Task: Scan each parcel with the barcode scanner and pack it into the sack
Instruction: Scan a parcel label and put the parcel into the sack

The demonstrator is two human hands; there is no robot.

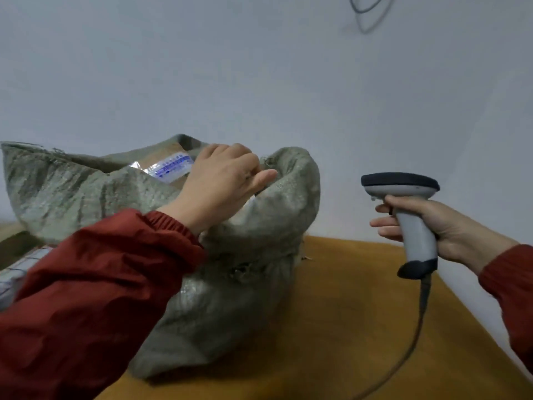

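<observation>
Count on inspection:

- 1 sack [86, 192] of grey-green weave.
- 1 parcel [165, 154] visible in the sack's mouth, bearing 1 printed label [173, 168].
- 1 barcode scanner [415, 226] with 1 cable [415, 336].
- 2 hands: 1 left hand [222, 183] and 1 right hand [450, 229].
- 2 red sleeves [101, 284].
- 1 table [346, 313].
- 1 looped wire [366, 13] on the wall.
- 1 pale checked item [17, 269] at the left edge, kind not determinable.

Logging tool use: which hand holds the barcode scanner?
The right hand, gripping the barcode scanner by its handle; the left hand is at the mouth of the sack.
</observation>
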